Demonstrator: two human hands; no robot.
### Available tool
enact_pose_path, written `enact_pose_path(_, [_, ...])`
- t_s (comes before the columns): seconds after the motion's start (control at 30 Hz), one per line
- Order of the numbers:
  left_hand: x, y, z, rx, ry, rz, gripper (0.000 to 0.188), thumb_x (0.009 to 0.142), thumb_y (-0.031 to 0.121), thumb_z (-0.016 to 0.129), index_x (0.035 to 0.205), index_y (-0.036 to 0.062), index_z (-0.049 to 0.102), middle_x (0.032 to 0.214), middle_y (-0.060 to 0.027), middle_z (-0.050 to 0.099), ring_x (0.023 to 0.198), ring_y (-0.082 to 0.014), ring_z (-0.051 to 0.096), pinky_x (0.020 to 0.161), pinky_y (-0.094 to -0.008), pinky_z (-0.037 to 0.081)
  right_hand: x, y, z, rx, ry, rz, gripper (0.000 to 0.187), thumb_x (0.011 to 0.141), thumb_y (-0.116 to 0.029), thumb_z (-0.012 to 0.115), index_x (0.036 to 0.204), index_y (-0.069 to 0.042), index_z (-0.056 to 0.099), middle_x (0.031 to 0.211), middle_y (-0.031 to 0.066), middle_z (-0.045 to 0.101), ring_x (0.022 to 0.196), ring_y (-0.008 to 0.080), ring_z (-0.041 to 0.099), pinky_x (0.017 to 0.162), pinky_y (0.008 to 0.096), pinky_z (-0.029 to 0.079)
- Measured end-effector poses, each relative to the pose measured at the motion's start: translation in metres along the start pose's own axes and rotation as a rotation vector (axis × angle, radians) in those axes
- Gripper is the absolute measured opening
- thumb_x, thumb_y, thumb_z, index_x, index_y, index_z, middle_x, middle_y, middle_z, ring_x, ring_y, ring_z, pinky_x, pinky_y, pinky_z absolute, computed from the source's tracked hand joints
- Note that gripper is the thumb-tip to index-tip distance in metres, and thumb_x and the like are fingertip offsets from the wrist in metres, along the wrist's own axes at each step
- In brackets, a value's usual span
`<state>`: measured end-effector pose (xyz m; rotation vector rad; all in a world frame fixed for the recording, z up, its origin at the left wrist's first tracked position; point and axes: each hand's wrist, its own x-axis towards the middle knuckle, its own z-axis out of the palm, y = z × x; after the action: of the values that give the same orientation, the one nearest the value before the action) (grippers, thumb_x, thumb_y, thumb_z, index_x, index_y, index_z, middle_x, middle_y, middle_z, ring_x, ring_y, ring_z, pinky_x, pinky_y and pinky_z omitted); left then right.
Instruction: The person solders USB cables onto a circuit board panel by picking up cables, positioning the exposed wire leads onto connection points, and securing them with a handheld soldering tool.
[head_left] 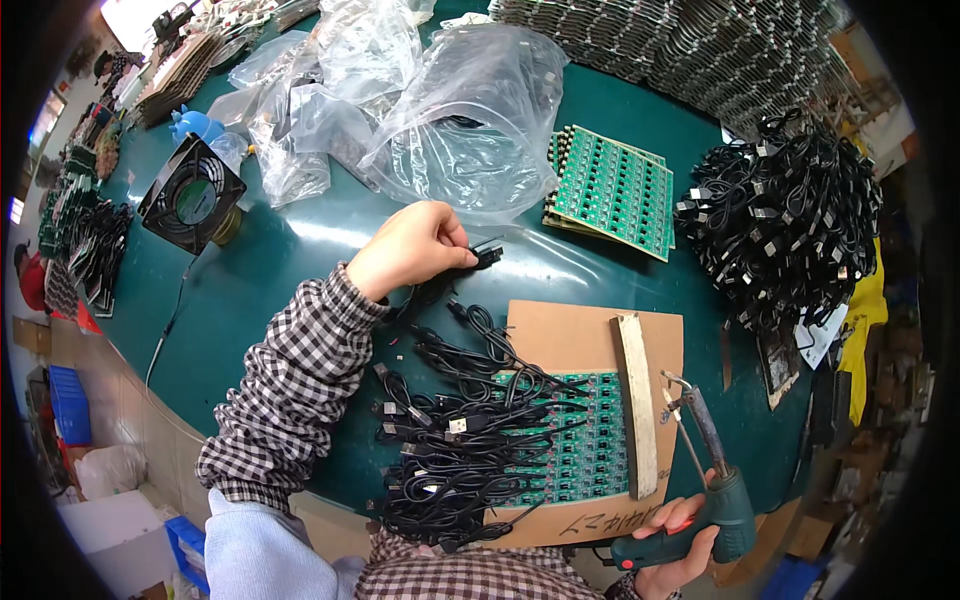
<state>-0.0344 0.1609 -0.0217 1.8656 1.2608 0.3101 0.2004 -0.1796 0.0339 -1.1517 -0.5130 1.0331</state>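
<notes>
My left hand (415,245) pinches a black cable (487,256) beyond the other cables, its fingertips together near the cable's end. In my right hand (680,560) is a dark green soldering gun (735,515), its metal tip pointing up and to the left. Left of that gun, a green circuit board panel (580,450) lies on a piece of cardboard (560,330). Many black USB cables (440,450) fan out from the panel toward the left, their ends over its small boards. A wooden strip (635,410) lies across the panel's right side.
Clear plastic bags (470,130) cover the back of the green table (300,240). Stacked circuit board panels (615,195) lie beyond the cardboard, with a big heap of black cables (780,220) to their right. A black fan (190,195) stands at left, its cord running off the edge.
</notes>
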Motion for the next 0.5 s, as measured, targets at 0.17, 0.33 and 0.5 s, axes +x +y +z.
enact_pose_path(0.17, [-0.01,-0.001,0.004,-0.185,0.082,0.022,0.019,0.075,0.01,0.076,0.082,0.0003,0.062,0.072,-0.0006,0.062,0.063,-0.0051,0.056,0.06,-0.0213,0.045,-0.003,0.001,0.0,0.006,0.054,-0.039,0.038,0.092,-0.036,0.053,0.105,0.0,0.049,0.088,0.01,0.054,0.081,0.0217,0.055,0.062,0.0317,0.055])
enact_pose_path(0.33, [-0.019,0.001,0.0,0.042,0.421,0.24,0.013,0.078,0.009,0.072,0.08,-0.0009,0.062,0.073,-0.0043,0.062,0.067,-0.0097,0.057,0.061,-0.0247,0.045,0.0,0.016,-0.005,-0.074,0.231,-0.182,0.069,0.096,-0.039,0.045,0.14,0.006,0.018,0.08,0.0094,0.049,0.071,0.0175,0.056,0.053,0.0296,0.058])
enact_pose_path(0.5, [-0.063,0.061,-0.019,0.17,0.677,0.401,0.009,0.08,0.003,0.065,0.085,-0.001,0.058,0.075,-0.0127,0.057,0.065,-0.0237,0.057,0.061,-0.0305,0.046,-0.001,0.012,-0.009,-0.125,0.244,-0.153,0.066,0.097,-0.039,0.043,0.14,0.004,0.019,0.088,0.0096,0.05,0.072,0.0171,0.058,0.053,0.029,0.058])
